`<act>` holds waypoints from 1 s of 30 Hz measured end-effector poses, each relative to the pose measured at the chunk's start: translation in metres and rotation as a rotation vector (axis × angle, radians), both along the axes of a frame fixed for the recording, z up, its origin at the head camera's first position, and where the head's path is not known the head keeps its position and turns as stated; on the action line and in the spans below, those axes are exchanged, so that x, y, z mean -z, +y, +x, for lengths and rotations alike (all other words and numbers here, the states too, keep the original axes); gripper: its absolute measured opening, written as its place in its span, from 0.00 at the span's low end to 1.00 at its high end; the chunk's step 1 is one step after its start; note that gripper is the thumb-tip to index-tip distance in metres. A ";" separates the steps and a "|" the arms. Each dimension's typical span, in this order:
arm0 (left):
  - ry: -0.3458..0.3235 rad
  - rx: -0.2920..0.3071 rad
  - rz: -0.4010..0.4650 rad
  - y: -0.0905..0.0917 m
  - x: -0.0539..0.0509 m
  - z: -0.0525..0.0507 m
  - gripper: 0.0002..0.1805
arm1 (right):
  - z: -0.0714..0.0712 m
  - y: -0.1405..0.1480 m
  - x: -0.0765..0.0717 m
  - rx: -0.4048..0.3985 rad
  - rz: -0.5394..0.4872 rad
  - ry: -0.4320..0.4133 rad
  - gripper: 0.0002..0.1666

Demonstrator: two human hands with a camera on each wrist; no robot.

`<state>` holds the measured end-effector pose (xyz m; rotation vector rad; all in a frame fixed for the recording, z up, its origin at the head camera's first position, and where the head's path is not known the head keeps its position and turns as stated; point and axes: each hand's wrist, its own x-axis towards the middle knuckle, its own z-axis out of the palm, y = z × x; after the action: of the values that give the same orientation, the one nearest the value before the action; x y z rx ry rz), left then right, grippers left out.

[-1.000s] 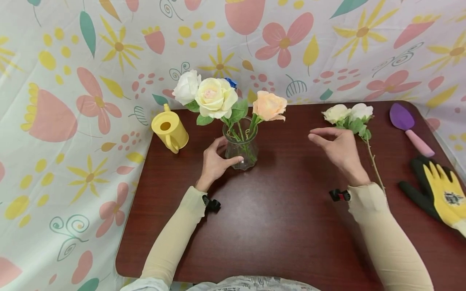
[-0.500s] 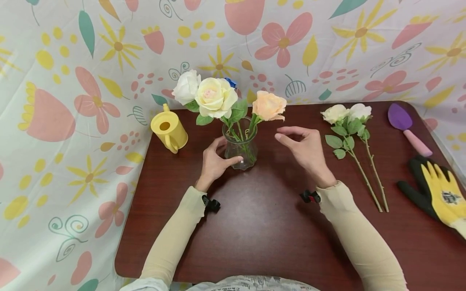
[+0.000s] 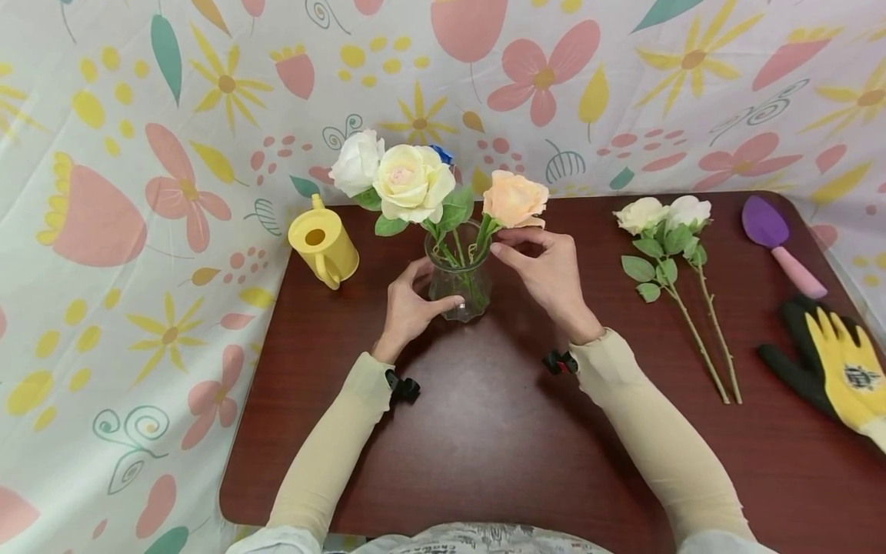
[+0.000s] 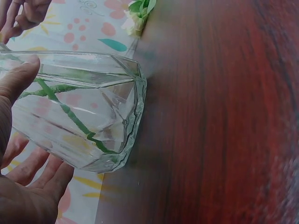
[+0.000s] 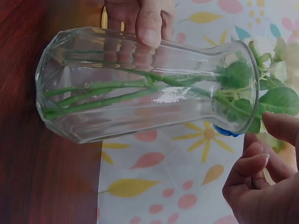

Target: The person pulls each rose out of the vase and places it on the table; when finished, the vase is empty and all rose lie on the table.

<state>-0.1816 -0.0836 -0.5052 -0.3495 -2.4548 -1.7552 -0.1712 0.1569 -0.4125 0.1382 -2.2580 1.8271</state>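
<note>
A clear glass vase [image 3: 460, 288] stands on the table, holding a white rose [image 3: 358, 163], a pale yellow rose [image 3: 413, 183], a peach rose [image 3: 515, 199] and a partly hidden blue flower [image 3: 441, 155]. My left hand [image 3: 413, 302] grips the vase from its left side, thumb across the front. In the right wrist view, green stems [image 5: 107, 91] show through the glass. My right hand [image 3: 550, 275] is at the rim's right side, just under the peach rose. Its thumb and bent fingers [image 5: 252, 165] stand apart, with no stem visibly pinched between them.
A yellow watering can [image 3: 324, 245] stands left of the vase. On the right lie two white roses [image 3: 664, 219] with long stems, a purple trowel [image 3: 766, 221] with a pink handle, and a yellow-and-black glove [image 3: 841, 362]. Patterned cloth [image 3: 208, 115] rises behind the table [image 3: 429, 462].
My right hand has moved left, from beside the loose white roses to the vase rim under the peach rose. My left hand stays on the vase.
</note>
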 end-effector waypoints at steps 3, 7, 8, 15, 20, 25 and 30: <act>0.000 -0.001 -0.003 0.000 0.000 0.000 0.45 | -0.003 -0.004 -0.002 0.009 0.016 0.012 0.11; 0.002 0.001 -0.010 0.001 -0.001 -0.001 0.44 | -0.006 -0.008 -0.006 0.027 0.056 0.015 0.11; 0.002 0.001 -0.012 0.001 -0.001 -0.001 0.44 | -0.007 -0.009 -0.007 0.030 0.065 0.012 0.11; -0.005 0.001 -0.009 0.001 -0.002 -0.001 0.43 | -0.010 -0.012 -0.007 0.026 0.101 0.010 0.09; -0.006 -0.004 -0.010 0.001 -0.003 -0.001 0.44 | -0.012 -0.012 -0.006 0.021 0.098 0.007 0.08; -0.010 -0.005 -0.013 0.000 -0.002 0.000 0.44 | -0.013 -0.014 -0.007 0.028 0.087 -0.009 0.08; -0.010 -0.004 -0.009 0.000 -0.001 -0.001 0.43 | -0.012 -0.015 -0.010 0.023 0.049 0.001 0.08</act>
<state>-0.1821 -0.0837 -0.5044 -0.3367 -2.4689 -1.7493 -0.1836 0.1422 -0.4024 0.1214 -2.2954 1.7602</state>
